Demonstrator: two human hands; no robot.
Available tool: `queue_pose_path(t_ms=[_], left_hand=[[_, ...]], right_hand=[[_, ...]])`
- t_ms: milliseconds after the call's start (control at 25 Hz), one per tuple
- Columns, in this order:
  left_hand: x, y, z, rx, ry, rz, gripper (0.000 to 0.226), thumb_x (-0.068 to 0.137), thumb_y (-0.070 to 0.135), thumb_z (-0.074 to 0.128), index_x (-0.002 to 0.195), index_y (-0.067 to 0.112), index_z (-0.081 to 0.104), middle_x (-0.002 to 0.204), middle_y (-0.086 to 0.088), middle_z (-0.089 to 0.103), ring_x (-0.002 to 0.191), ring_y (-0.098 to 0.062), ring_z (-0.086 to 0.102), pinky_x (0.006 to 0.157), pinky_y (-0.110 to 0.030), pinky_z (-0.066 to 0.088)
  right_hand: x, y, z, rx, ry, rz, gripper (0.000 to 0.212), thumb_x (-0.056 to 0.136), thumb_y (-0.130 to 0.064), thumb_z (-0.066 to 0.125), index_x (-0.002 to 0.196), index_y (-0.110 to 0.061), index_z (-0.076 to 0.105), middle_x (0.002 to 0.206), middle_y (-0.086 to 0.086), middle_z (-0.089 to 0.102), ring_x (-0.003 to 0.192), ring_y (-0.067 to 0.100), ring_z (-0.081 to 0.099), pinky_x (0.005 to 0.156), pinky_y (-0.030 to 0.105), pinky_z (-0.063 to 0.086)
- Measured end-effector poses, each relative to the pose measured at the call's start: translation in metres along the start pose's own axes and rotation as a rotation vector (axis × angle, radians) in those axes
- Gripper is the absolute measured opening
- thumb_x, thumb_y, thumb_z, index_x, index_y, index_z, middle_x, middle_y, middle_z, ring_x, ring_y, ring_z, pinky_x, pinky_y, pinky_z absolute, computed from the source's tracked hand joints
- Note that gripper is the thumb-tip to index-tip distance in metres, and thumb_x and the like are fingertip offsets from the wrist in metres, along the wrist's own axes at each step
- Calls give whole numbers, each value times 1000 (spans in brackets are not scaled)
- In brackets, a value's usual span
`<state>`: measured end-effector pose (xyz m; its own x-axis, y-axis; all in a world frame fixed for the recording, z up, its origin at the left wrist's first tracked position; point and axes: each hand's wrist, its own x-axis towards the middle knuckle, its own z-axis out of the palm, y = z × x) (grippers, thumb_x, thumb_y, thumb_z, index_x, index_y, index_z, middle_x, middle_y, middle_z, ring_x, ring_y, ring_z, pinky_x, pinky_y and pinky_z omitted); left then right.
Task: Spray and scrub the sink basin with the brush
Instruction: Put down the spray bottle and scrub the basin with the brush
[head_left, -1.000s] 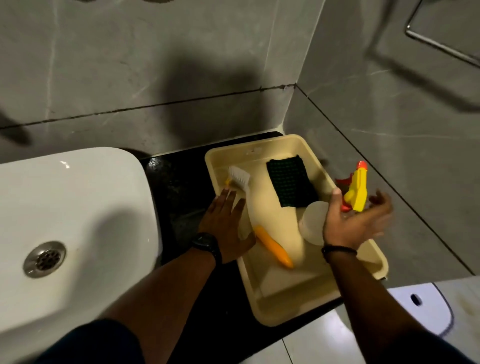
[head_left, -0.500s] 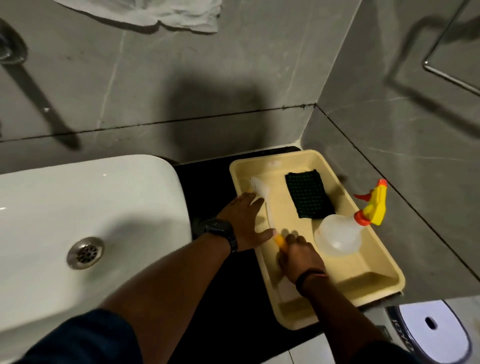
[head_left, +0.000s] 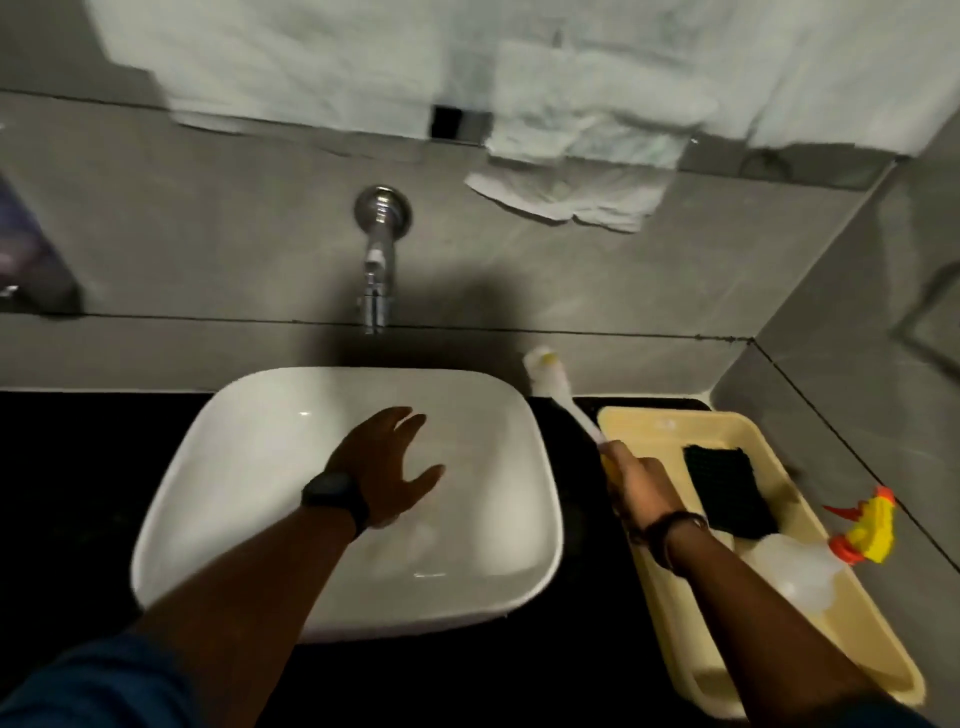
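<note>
Two steps outstanding: right hand (head_left: 641, 480) closed round brush (head_left: 550, 379) handle, raised beside sink basin (head_left: 535, 467); left hand (head_left: 387, 467) spread, empty, above it; basin seemingly unscrubbed, spray bottle (head_left: 800, 569) lying in tray (head_left: 883, 670).

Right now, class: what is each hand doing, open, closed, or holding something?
Left hand: open, empty, over the sink basin.
Right hand: closed, holding the brush.

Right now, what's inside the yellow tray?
In the tray lie a dark scrub pad and a spray bottle with a yellow and orange nozzle. The right arm covers part of the tray floor, so anything beneath it is hidden. The brush is in the right hand.
</note>
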<state>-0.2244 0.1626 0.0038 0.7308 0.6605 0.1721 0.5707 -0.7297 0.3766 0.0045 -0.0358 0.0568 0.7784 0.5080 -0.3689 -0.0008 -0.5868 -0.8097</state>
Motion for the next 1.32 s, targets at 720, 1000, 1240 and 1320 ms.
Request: queue_pose_path(t_ms=[720,1000,1240,1320], left_hand=[[-99,-158,-34,150,-2,-249,86,84,58,37,145,7,5,157,-13,9,145,-23,3,117,-37,-2],[-97,-158,-37,191,-34,-240,86,84,60,36,145,7,8,156,-14,14,144,-24,7,118,-39,2],[-96,-158,-35,227,-45,-238,87,83,60,37,145,6,10,156,-14,17,144,-25,9,118,-40,6],[-96,-159,-35,212,-48,-240,86,83,60,36,144,6,9,156,-14,17,144,-25,10,119,-40,6]], right_hand=[[-45,-34,215,-609,-144,32,62,85,-66,49,112,-11,59,99,15,67,87,24,66,74,30,53],[-54,-8,175,-860,-139,-105,76,82,-69,51,126,-7,54,127,19,62,113,33,58,88,32,44],[-74,-13,134,-874,-444,191,67,63,-83,56,58,-17,51,39,2,52,31,18,45,43,21,33],[-81,-16,162,-891,-556,138,67,59,-87,52,58,-19,48,40,1,48,30,19,43,41,19,32]])
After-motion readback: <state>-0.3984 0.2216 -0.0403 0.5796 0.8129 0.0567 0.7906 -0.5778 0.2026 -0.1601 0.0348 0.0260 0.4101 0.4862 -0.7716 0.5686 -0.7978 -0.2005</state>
